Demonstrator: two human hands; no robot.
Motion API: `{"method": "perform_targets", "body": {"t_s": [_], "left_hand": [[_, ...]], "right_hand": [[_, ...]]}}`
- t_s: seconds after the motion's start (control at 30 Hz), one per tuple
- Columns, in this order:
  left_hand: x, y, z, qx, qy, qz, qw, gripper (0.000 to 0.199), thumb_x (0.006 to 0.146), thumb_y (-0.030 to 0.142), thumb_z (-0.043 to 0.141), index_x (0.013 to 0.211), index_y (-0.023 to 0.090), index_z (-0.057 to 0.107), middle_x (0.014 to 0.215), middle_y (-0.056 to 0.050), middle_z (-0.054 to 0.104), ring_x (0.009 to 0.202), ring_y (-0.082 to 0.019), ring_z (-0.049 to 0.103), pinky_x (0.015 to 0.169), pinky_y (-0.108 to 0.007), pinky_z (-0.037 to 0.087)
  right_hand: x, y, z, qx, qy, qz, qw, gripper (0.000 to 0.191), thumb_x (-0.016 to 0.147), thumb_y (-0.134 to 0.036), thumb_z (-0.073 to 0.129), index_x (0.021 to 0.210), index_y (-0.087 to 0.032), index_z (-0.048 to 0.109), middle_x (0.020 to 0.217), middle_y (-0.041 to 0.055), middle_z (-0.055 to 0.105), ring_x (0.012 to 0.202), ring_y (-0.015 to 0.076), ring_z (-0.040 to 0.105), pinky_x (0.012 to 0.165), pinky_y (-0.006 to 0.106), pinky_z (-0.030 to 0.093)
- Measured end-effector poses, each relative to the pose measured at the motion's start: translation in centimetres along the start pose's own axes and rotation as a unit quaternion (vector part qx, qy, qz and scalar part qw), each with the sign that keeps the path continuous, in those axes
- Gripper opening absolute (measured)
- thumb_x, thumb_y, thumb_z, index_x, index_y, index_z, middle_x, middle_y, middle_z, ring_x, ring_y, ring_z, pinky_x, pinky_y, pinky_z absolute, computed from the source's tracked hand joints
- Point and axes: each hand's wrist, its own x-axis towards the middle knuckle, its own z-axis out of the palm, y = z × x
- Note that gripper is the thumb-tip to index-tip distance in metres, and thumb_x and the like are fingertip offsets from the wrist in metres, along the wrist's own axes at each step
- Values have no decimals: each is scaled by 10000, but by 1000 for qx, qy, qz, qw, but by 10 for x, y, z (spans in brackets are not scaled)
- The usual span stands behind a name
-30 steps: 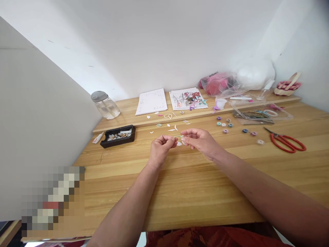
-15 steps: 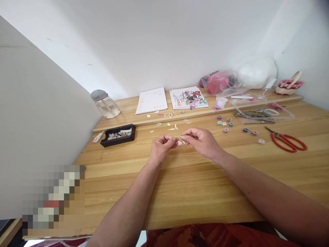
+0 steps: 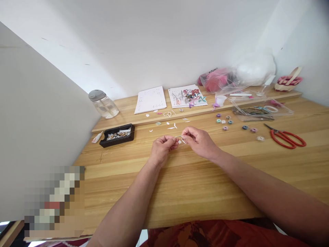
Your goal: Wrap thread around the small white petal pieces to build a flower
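Note:
Between my hands is a small pale thread or wire loop [image 3: 179, 136], too fine to make out fully. My left hand [image 3: 163, 147] pinches its left end, fingers pressed together. On the right side my right hand [image 3: 197, 139] pinches the other end between thumb and forefinger. Small white pieces show just below and between the fingertips. Beyond the hands, several white leaf-shaped cutouts [image 3: 175, 125] and a green-edged leaf piece [image 3: 158, 123] lie on the wooden table [image 3: 200, 192].
A black tray of beads [image 3: 117, 136] and a glue tube [image 3: 97, 137] sit left. Thread bobbins [image 3: 245, 127], red-handled scissors [image 3: 285, 139] and a clear box [image 3: 262, 109] are right. A jar [image 3: 104, 104], papers [image 3: 150, 100] and a small basket [image 3: 288, 82] stand on the back ledge.
The view has shifted slightly. Both hands keep their pinch near the same spot, and the pale loop between the fingertips has changed its shape a little.

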Motion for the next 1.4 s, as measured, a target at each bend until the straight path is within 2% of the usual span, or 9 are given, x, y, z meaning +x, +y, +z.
{"method": "perform_targets", "body": {"t_s": [0.2, 0.37, 0.53, 0.67, 0.73, 0.93, 1.1, 1.3, 1.4], "left_hand": [[0, 5, 0, -14, 28, 4, 999, 279, 606, 274, 847, 720, 105, 657, 748, -46, 699, 649, -93, 617, 688, -241, 507], [1, 7, -2, -8, 59, 13, 998, 279, 609, 279, 847, 739, 113, 664, 805, -53, 718, 672, -91, 627, 697, -239, 509], [2, 6, -5, -18, 52, 27, 998, 273, 626, 287, 839, 747, 117, 662, 815, -50, 720, 669, -88, 625, 695, -241, 512], [4, 7, -6, -42, 57, 35, 997, 270, 621, 273, 841, 743, 124, 652, 817, -43, 718, 663, -83, 625, 678, -230, 512], [5, 7, -7, -52, 63, 38, 996, 272, 617, 268, 843, 747, 127, 650, 828, -40, 718, 657, -77, 622, 670, -223, 511], [12, 9, -14, -72, 99, 55, 991, 287, 585, 279, 856, 734, 131, 661, 838, -33, 710, 632, -56, 599, 639, -198, 496], [14, 13, -19, -101, 116, 59, 986, 280, 573, 280, 854, 733, 130, 680, 767, -10, 677, 630, -51, 592, 616, -177, 483], [14, 18, -22, -136, 118, 74, 981, 283, 584, 276, 856, 745, 131, 673, 796, -11, 673, 670, -61, 614, 613, -173, 492], [14, 19, -23, -150, 114, 73, 979, 281, 594, 272, 854, 740, 131, 660, 822, -25, 689, 689, -74, 632, 605, -176, 494]], "right_hand": [[0, -1, 1, 64, 18, 40, 997, 129, 852, -308, 588, 883, -187, 622, 814, 17, 670, 700, 140, 596, 648, 255, 456], [-7, -18, 2, 89, 78, 27, 993, 176, 862, -349, 594, 803, -183, 594, 710, 5, 627, 612, 127, 568, 582, 243, 446], [-15, -21, 11, -12, 33, -8, 999, 125, 862, -295, 586, 822, -195, 648, 806, 17, 689, 651, 131, 590, 591, 240, 434], [-15, -7, 18, -32, -4, -9, 999, 215, 860, -281, 588, 1057, -207, 628, 1023, 52, 712, 801, 156, 644, 658, 249, 457], [-14, 0, 18, -28, -32, 4, 999, 262, 861, -285, 588, 1110, -208, 616, 991, 48, 720, 777, 151, 646, 667, 250, 454], [-10, 5, 13, -83, -70, -21, 994, 243, 915, -297, 498, 760, -197, 655, 679, -11, 648, 569, 117, 513, 563, 249, 336], [-8, 6, 10, -120, -90, -26, 988, 293, 931, -333, 484, 713, -200, 629, 590, -26, 575, 536, 122, 469, 555, 256, 303], [-10, 6, 9, -136, -122, -45, 982, 315, 982, -325, 368, 961, -217, 663, 863, 39, 723, 738, 179, 634, 662, 272, 388], [-11, 7, 7, -205, -141, -50, 967, 315, 976, -320, 366, 1027, -240, 666, 859, 47, 735, 741, 200, 653, 656, 281, 401]]}}
